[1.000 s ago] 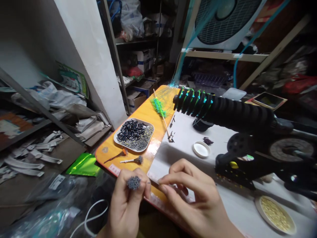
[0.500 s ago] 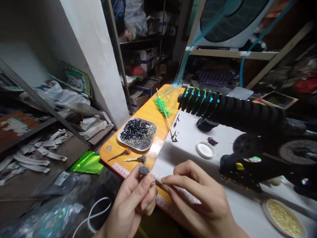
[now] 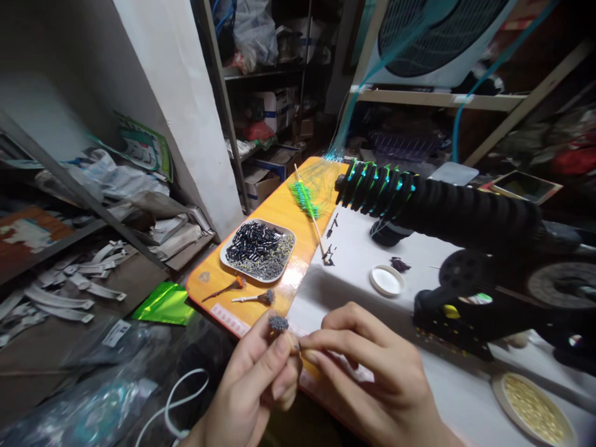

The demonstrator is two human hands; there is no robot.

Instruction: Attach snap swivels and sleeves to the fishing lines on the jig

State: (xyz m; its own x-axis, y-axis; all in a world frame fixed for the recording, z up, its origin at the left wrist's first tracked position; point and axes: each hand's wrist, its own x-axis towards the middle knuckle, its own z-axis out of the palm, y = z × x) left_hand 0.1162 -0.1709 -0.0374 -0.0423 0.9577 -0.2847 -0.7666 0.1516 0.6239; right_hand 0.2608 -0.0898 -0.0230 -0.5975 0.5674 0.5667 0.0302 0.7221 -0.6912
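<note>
My left hand [image 3: 263, 372] is closed on a small bundle with a dark grey, beady head [image 3: 279, 323] that sticks up above the thumb. Just to its right, my right hand [image 3: 367, 366] pinches at a tiny dark piece beside the left fingertips, too small to make out. Behind the hands lie a brush-like piece with a grey tip [image 3: 266, 298] and another with an orange tip [image 3: 239, 283]. A square tray [image 3: 292, 254] of black tubes and small grey and yellowish pieces stands on the orange board [image 3: 305, 233].
A black ribbed machine arm [image 3: 465, 205] reaches in from the right. A white lid [image 3: 387, 281] lies on white paper below it. A dish [image 3: 535, 406] of golden pieces stands at the lower right. A green fibre bundle on a stick [image 3: 305, 200] lies at the back.
The left hand and its beady head have shifted slightly right. The right fingertips have come in against the left fingertips, closing the small gap between the hands.
</note>
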